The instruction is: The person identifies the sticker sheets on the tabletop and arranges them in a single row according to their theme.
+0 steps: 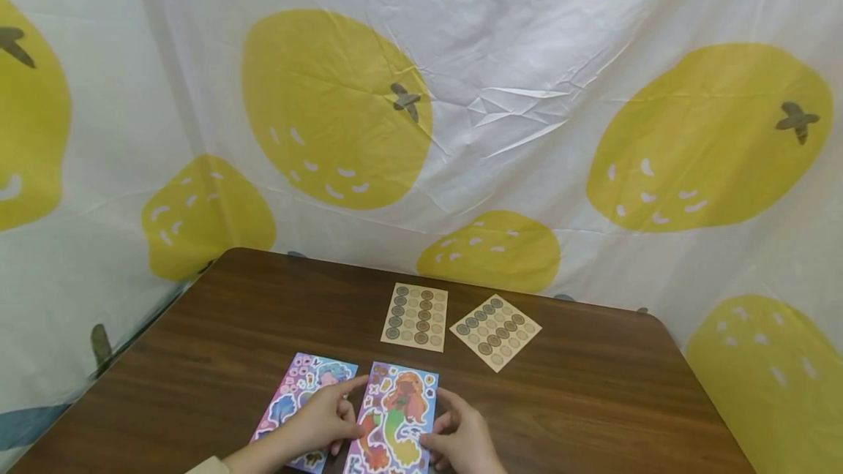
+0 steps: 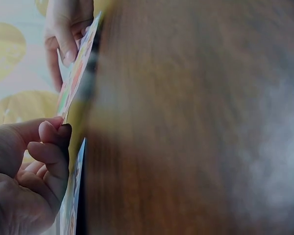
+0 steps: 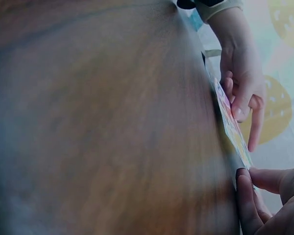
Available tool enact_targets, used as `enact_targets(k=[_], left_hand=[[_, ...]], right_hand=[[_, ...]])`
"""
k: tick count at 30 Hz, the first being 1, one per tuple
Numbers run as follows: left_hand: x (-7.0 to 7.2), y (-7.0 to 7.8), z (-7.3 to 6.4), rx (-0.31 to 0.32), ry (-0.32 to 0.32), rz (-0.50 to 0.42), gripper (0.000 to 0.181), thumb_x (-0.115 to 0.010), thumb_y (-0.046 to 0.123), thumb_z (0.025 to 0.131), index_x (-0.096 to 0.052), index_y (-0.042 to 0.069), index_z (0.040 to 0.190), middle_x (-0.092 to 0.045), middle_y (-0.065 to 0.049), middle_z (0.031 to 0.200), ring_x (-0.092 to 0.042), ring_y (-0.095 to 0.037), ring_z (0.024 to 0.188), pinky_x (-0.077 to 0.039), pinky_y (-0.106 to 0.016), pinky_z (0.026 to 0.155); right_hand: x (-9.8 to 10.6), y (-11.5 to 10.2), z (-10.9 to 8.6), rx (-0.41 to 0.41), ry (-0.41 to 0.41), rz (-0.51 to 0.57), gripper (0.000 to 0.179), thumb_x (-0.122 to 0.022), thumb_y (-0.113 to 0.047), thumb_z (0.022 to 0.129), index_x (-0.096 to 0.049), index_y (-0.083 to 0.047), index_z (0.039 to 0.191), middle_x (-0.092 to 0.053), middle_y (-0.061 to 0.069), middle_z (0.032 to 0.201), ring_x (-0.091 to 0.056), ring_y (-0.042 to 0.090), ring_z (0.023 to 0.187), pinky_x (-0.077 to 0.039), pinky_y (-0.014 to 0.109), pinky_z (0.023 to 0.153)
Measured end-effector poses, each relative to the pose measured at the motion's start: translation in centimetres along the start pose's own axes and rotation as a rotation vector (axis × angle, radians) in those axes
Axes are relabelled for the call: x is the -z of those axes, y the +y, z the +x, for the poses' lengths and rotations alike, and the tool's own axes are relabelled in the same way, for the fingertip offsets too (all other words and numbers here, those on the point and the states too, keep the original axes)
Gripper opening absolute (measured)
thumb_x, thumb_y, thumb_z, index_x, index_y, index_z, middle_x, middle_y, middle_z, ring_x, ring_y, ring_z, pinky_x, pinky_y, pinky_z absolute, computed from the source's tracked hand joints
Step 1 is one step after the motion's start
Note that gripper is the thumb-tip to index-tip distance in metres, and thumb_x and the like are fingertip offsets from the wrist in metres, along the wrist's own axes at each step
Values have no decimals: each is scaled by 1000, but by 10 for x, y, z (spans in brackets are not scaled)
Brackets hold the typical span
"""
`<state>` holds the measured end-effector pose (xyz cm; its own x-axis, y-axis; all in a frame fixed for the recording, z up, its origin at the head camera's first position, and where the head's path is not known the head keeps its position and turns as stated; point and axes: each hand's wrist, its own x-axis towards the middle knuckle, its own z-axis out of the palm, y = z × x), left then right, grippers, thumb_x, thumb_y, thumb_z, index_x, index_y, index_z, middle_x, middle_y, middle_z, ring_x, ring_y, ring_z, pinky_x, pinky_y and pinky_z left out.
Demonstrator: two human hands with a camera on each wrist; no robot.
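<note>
Between both hands is a mermaid sticker sheet (image 1: 399, 415) with an orange-haired, green-tailed figure. My left hand (image 1: 320, 419) pinches its left edge between thumb and fingers. On the opposite edge, my right hand (image 1: 464, 434) pinches it the same way. In the left wrist view the held sheet (image 2: 80, 68) is seen nearly edge-on, just above the table. A second sticker sheet (image 1: 282, 407), pink and blue with a blue-haired mermaid, lies on the table under my left hand and forearm, which hide part of it.
Farther back on the brown wooden table (image 1: 579, 393) lie two beige sheets of round stickers. One sheet (image 1: 415, 317) is nearly straight, and the other (image 1: 496, 333) is turned at an angle to its right. A lemon-patterned cloth (image 1: 500, 159) hangs behind the table.
</note>
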<state>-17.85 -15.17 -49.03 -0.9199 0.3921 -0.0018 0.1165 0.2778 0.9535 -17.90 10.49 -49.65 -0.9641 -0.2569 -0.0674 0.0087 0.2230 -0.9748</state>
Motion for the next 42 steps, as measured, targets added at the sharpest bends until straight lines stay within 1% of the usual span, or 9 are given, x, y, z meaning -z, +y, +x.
enact_targets(k=[4, 8, 11, 15, 23, 28, 31, 35, 42], left_hand=[[1, -1, 0, 12, -11, 16, 79, -74, 0, 76, -34, -7, 143, -58, -4, 57, -46, -6, 37, -36, -15, 35], [2, -4, 1, 22, -14, 35, 77, -75, 2, 76, -38, -3, 143, -58, -4, 56, -46, -5, 36, -35, -15, 34], [3, -7, 2, 31, -20, 23, 75, -75, 3, 77, -39, -4, 142, -58, -4, 56, -45, -4, 35, -35, -15, 33], [4, -10, 4, 47, -21, 3, 74, -75, 3, 76, -40, -4, 141, -58, -4, 56, -46, -4, 35, -36, -15, 33], [5, -11, 6, 83, -19, -19, 74, -76, 4, 74, -42, -5, 140, -57, -4, 54, -45, -5, 33, -36, -16, 33], [4, -11, 6, 80, -3, -3, 72, -76, 3, 73, -44, -7, 137, -55, -3, 52, -45, -5, 33, -36, -16, 33], [2, -11, 8, 81, 12, 8, 71, -75, 2, 73, -45, -7, 136, -55, -3, 50, -44, -5, 32, -35, -16, 32], [-1, -11, 9, 89, 26, 21, 72, -76, 0, 71, -47, -4, 137, -54, -2, 46, -43, -4, 30, -33, -16, 30], [-1, -11, 8, 91, 34, 22, 73, -76, 0, 70, -48, -1, 138, -53, -1, 44, -42, -4, 29, -32, -17, 29]], right_hand=[[-1, -1, 0, -15, -8, -19, 82, -79, 5, 70, -36, 10, 140, -58, 8, 76, -59, 16, 49, -54, 36, 45], [-1, -2, 1, -19, -10, -51, 82, -79, 5, 71, -36, 9, 140, -58, 8, 76, -58, 16, 47, -52, 33, 41], [-1, -1, 3, -9, -18, -66, 81, -78, 5, 71, -37, 8, 140, -58, 8, 75, -57, 15, 46, -50, 31, 39], [0, -1, 3, 4, -41, -87, 76, -79, 4, 71, -42, 7, 137, -58, 8, 73, -55, 14, 43, -48, 29, 37], [3, -4, 7, 35, -99, -142, 69, -79, 0, 73, -46, 10, 133, -59, 6, 70, -51, 10, 40, -47, 28, 34], [5, -3, 10, 45, -115, -165, 69, -80, -1, 72, -47, 10, 132, -59, 5, 67, -49, 8, 37, -46, 27, 33], [6, -3, 11, 51, -112, -218, 71, -81, -4, 72, -48, 8, 133, -57, 5, 62, -46, 6, 35, -43, 25, 32], [7, -3, 11, 44, -111, -279, 73, -83, -8, 71, -48, 6, 134, -54, 4, 58, -44, 4, 32, -40, 23, 30], [8, -4, 11, 34, -118, -298, 76, -84, -10, 70, -48, 4, 135, -54, 4, 57, -44, 4, 32, -41, 25, 30]])
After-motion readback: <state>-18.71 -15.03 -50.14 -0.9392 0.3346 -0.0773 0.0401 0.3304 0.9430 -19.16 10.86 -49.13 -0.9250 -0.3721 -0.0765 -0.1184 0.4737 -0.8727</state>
